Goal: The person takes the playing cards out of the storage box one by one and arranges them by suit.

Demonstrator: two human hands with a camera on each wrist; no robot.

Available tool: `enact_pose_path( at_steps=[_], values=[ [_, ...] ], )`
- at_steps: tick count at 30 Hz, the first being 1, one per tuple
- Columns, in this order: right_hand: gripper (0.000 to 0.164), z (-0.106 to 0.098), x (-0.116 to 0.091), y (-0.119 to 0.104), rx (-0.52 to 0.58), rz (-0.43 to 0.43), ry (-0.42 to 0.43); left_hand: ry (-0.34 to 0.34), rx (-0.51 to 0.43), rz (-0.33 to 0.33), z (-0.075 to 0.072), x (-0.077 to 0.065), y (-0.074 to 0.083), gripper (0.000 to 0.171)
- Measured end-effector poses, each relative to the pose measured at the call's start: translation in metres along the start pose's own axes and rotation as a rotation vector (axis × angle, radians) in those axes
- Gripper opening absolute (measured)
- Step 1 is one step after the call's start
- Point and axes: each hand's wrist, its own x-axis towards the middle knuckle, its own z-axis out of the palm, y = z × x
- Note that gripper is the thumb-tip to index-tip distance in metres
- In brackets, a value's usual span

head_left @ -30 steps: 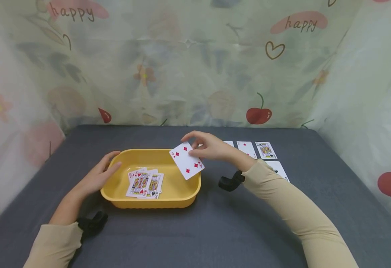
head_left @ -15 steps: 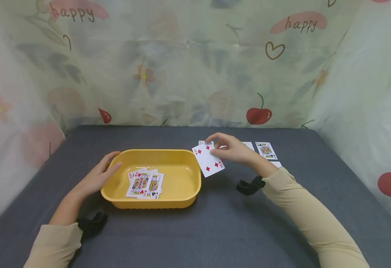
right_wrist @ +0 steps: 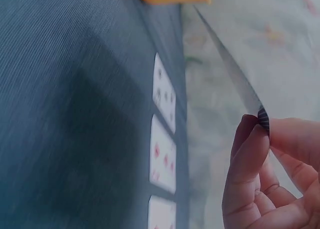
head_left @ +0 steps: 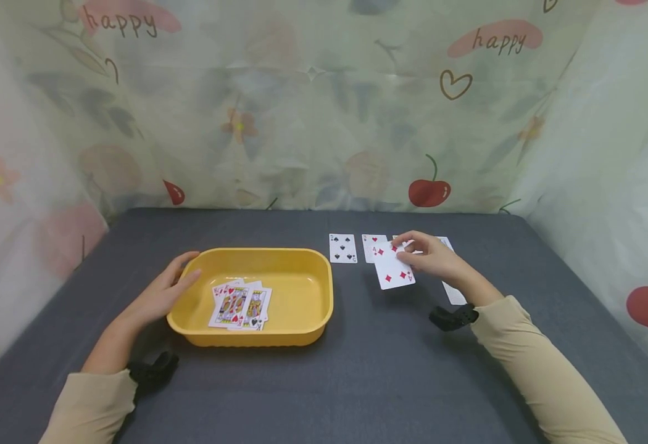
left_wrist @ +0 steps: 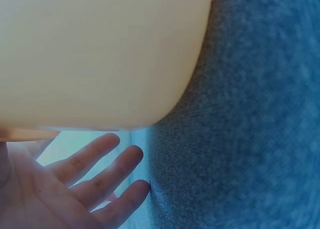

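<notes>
A four of diamonds (head_left: 392,271) hangs above the table, pinched between the thumb and fingers of my right hand (head_left: 435,258). The right wrist view shows that playing card (right_wrist: 232,71) nearly edge-on. At the left end of a yellow tray (head_left: 302,339), my left hand (head_left: 160,293) rests with its thumb over the rim. Its fingers (left_wrist: 97,186) look straight and spread along the outside in the left wrist view. Inside the tray lies a loose pile of face-up cards (head_left: 240,305), a king of hearts among them.
Behind and right of the tray, a five of spades (head_left: 343,248) and a red-heart card (head_left: 369,245) lie in a row on the dark tablecloth (head_left: 324,394). My right hand partly covers more cards, one a white card (head_left: 455,295). A patterned curtain (head_left: 302,123) stands behind.
My right hand has carried the four of diamonds rightward, from over the tray to above the card row. The five of spades has come into view. My left hand and the tray have stayed put.
</notes>
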Motion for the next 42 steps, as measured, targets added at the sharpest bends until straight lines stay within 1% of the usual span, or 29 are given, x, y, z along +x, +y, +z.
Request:
enact_pose_path(
  at_steps=[6,11,17,22,28,33,37,42],
  values=[
    [0.033,-0.013,-0.009,0.025,-0.054,0.016,0.024,0.004,0.0,0.001,0.001,0.0,0.0,0.067],
    [0.038,-0.021,-0.014,0.043,-0.061,0.067,0.022,0.002,-0.002,0.0,0.001,0.0,-0.001,0.068],
    [0.039,-0.024,-0.018,0.056,-0.08,0.126,0.011,0.0,-0.004,0.003,0.0,0.0,-0.001,0.068],
    [0.037,-0.024,-0.018,0.063,-0.099,0.112,0.01,-0.001,-0.008,0.001,0.0,0.001,-0.001,0.068],
    [0.034,-0.021,-0.015,0.066,-0.154,0.084,0.019,-0.003,-0.013,-0.004,0.0,0.001,-0.001,0.068],
    [0.031,-0.018,-0.015,0.063,-0.204,0.054,0.048,-0.001,-0.013,-0.004,0.0,0.001,0.0,0.068],
    [0.031,-0.015,-0.016,0.057,-0.257,0.084,0.067,-0.002,-0.012,-0.004,0.0,0.001,-0.001,0.068],
    [0.036,-0.011,-0.017,0.05,-0.321,0.116,0.075,-0.005,-0.011,-0.004,0.0,0.0,-0.001,0.068]
  ],
)
